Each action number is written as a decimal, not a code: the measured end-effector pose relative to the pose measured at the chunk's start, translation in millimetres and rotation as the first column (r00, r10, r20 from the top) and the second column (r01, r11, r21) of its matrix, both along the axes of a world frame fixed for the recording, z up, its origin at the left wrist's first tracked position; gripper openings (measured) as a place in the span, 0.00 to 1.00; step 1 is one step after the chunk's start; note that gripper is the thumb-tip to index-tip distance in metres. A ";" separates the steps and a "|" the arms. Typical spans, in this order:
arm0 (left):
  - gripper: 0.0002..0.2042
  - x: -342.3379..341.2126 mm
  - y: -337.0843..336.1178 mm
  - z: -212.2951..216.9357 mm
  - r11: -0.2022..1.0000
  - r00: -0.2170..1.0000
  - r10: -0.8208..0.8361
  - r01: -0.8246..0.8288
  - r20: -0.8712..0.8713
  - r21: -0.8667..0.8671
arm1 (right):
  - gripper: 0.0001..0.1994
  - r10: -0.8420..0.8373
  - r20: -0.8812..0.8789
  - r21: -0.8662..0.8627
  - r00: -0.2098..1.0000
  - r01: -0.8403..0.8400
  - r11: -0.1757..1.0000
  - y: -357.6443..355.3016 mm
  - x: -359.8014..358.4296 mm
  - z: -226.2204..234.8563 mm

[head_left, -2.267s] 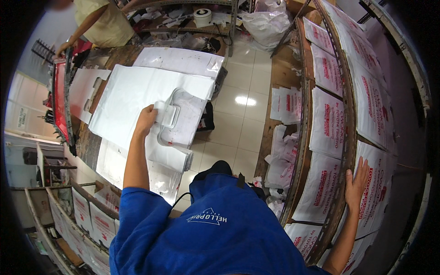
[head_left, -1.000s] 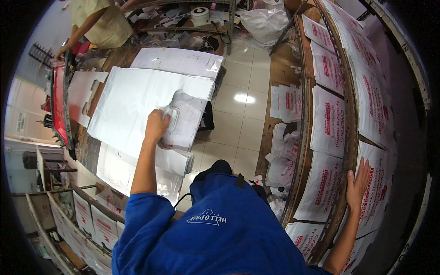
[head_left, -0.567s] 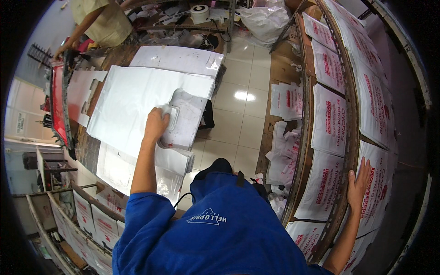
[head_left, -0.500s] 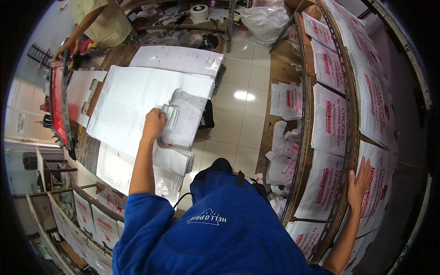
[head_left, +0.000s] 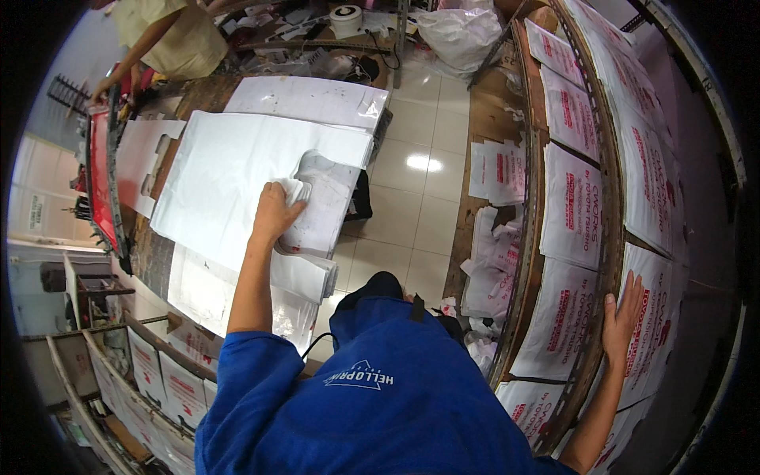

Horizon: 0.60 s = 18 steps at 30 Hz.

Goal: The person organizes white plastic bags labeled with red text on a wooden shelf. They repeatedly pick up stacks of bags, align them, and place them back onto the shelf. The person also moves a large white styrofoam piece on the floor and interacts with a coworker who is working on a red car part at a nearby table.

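Observation:
A stack of blank white plastic bags point(head_left: 229, 166) lies on the table to my left, with a curved cutout at its near right edge. My left hand point(head_left: 277, 212) is closed on the small tab of the bags beside that cutout, thumb and fingers pinching the layers. How many layers it holds cannot be seen. Away to the right, my right hand point(head_left: 621, 324) lies flat with fingers stretched on a white bag with red print point(head_left: 645, 305), on a rack shelf. It grips nothing.
A person in a yellow top point(head_left: 186, 43) works at the far left, beside a red framed screen point(head_left: 101, 170). Racks with red-printed bags point(head_left: 570, 202) run along my right. A white sack point(head_left: 459, 38) and a white tub point(head_left: 345, 22) are at the back. Tiled floor point(head_left: 404, 198) lies between.
My left hand has shifted slightly right and closed further over the bag tab, which is now bunched in its fingers. My right hand stays flat on the printed bags.

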<state>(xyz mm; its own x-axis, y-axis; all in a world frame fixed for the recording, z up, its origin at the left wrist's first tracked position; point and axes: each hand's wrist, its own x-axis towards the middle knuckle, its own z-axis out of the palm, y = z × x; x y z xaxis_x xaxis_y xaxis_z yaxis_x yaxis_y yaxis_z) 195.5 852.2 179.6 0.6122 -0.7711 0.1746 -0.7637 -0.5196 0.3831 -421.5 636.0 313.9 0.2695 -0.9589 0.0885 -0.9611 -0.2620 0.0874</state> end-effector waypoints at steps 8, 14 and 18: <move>0.16 21.2 11.9 2.6 0.989 0.911 0.122 -0.147 -0.394 -0.033 | 0.33 -0.002 0.020 0.003 1.000 0.002 1.000 -0.3 -0.5 -1.3; 0.16 32.2 18.8 -12.8 0.984 0.892 0.147 -0.177 -0.427 -0.031 | 0.32 0.012 0.036 0.000 0.999 -0.012 1.000 -0.3 1.4 0.1; 0.14 25.0 15.5 -12.3 0.990 0.960 0.103 -0.123 -0.259 -0.063 | 0.31 0.029 0.043 -0.006 0.999 -0.029 1.000 -0.4 -1.0 -1.0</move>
<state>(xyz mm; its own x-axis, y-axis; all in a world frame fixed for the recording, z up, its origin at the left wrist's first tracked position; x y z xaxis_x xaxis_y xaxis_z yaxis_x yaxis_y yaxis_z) 220.5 867.7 167.4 0.7265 -0.6847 0.0586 -0.5740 -0.5577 0.5996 -422.5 635.6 312.9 0.2928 -0.9503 0.1061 -0.9561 -0.2894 0.0472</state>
